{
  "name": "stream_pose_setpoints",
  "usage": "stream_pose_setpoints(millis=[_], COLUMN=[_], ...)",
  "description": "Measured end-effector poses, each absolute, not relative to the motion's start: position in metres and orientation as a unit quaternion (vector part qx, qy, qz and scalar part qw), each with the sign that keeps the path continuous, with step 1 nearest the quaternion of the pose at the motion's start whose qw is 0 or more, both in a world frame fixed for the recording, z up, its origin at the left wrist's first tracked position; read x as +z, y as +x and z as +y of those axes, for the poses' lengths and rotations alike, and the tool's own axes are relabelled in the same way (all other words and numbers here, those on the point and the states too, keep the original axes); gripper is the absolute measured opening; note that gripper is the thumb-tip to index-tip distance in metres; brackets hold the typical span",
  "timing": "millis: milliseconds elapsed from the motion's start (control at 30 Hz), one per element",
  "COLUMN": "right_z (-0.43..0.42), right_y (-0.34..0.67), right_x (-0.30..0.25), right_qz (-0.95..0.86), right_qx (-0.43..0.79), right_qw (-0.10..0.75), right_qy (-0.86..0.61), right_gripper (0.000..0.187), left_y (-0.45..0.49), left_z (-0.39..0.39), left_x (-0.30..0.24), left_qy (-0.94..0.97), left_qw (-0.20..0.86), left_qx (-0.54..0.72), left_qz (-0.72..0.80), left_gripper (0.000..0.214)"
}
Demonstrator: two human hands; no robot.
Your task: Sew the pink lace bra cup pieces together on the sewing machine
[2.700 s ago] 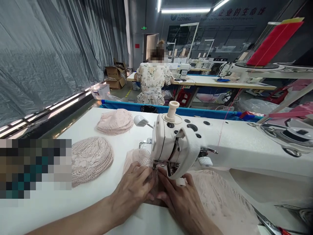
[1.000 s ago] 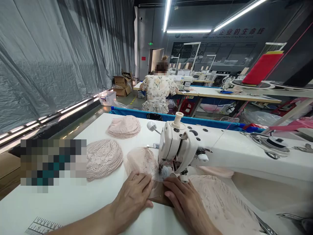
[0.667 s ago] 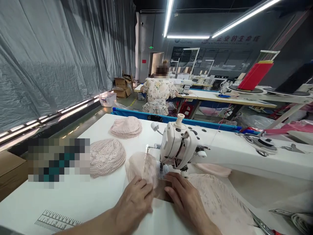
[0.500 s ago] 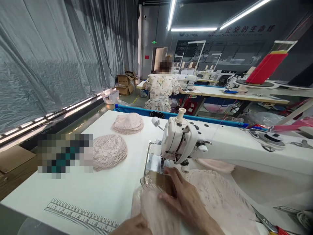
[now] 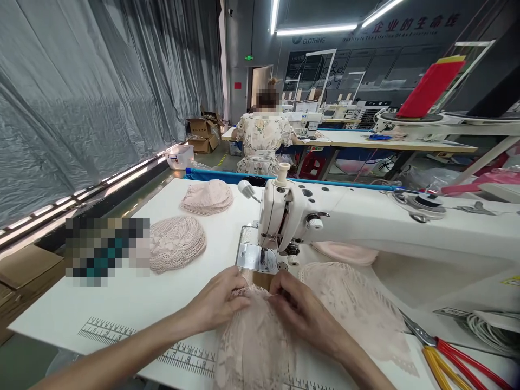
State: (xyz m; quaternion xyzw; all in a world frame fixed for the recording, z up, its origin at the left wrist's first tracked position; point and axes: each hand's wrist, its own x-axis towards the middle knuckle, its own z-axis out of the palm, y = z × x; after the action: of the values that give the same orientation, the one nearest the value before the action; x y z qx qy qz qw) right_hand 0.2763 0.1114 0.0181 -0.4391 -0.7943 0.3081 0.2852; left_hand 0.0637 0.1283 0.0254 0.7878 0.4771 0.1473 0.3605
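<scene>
My left hand (image 5: 217, 302) and my right hand (image 5: 298, 309) both pinch the far edge of a pale pink lace piece (image 5: 255, 346) that lies on the white table (image 5: 122, 298) in front of me. Their fingers are closed on the lace, a short way in front of the needle plate (image 5: 254, 257). The white sewing machine (image 5: 365, 222) stands just behind my hands, its needle area bare. More pink lace (image 5: 357, 309) is spread to the right of my right hand.
Two stacks of pink lace pieces (image 5: 176, 244) (image 5: 207, 196) lie at the table's left. Red-handled scissors (image 5: 455, 355) rest at the right. A ruler strip (image 5: 182, 355) runs along the front edge. A person in a floral dress (image 5: 262, 138) sits at a far table. Red thread cone (image 5: 428, 89) at upper right.
My hands have pulled the lace piece out from under the presser foot toward me. The needle plate is now uncovered. Both hands now pinch the piece in front of the machine.
</scene>
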Motion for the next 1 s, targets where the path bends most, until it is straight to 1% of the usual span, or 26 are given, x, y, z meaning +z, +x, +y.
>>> stream_pose_setpoints(millis=[33, 67, 133, 233, 367, 433, 533, 567, 667, 800, 933, 1000], right_z=[0.111, 0.111, 0.112, 0.116, 0.118, 0.118, 0.119, 0.119, 0.119, 0.118, 0.117, 0.118], right_y=[0.276, 0.275, 0.273, 0.270, 0.270, 0.270, 0.269, 0.270, 0.272, 0.273, 0.270, 0.270], right_x=[0.018, 0.017, 0.014, 0.007, 0.002, 0.001, 0.001, 0.001, 0.000, 0.000, 0.000, 0.000], right_qz=[-0.794, -0.791, -0.774, -0.747, -0.740, -0.742, -0.743, -0.744, -0.749, -0.760, -0.768, -0.771], right_qx=[0.313, 0.322, 0.343, 0.357, 0.348, 0.339, 0.316, 0.308, 0.287, 0.269, 0.264, 0.263], right_qw=[0.282, 0.279, 0.275, 0.282, 0.287, 0.288, 0.295, 0.297, 0.293, 0.285, 0.286, 0.288], right_qy=[-0.437, -0.440, -0.455, -0.484, -0.499, -0.502, -0.510, -0.514, -0.520, -0.518, -0.509, -0.504], right_gripper=[0.009, 0.011, 0.019, 0.021, 0.028, 0.030, 0.032, 0.032, 0.032, 0.033, 0.034, 0.034], left_y=[0.064, 0.063, 0.060, 0.054, 0.050, 0.054, 0.063, 0.064, 0.059, 0.042, 0.043, 0.051], left_z=[0.129, 0.130, 0.132, 0.135, 0.136, 0.132, 0.127, 0.126, 0.128, 0.128, 0.119, 0.119], left_x=[0.026, 0.027, 0.030, 0.037, 0.043, 0.042, 0.034, 0.031, 0.025, 0.029, 0.033, 0.031], left_qy=[0.788, 0.788, 0.791, 0.795, 0.796, 0.791, 0.796, 0.800, 0.806, 0.807, 0.844, 0.863], left_qw=[0.369, 0.378, 0.391, 0.400, 0.402, 0.385, 0.365, 0.357, 0.317, 0.277, 0.201, 0.186], left_qx=[0.155, 0.161, 0.158, 0.137, 0.120, 0.136, 0.160, 0.170, 0.201, 0.201, 0.238, 0.223], left_qz=[0.468, 0.458, 0.443, 0.435, 0.437, 0.455, 0.456, 0.451, 0.457, 0.481, 0.436, 0.414], left_gripper=[0.017, 0.019, 0.023, 0.021, 0.027, 0.026, 0.037, 0.038, 0.032, 0.031, 0.027, 0.025])
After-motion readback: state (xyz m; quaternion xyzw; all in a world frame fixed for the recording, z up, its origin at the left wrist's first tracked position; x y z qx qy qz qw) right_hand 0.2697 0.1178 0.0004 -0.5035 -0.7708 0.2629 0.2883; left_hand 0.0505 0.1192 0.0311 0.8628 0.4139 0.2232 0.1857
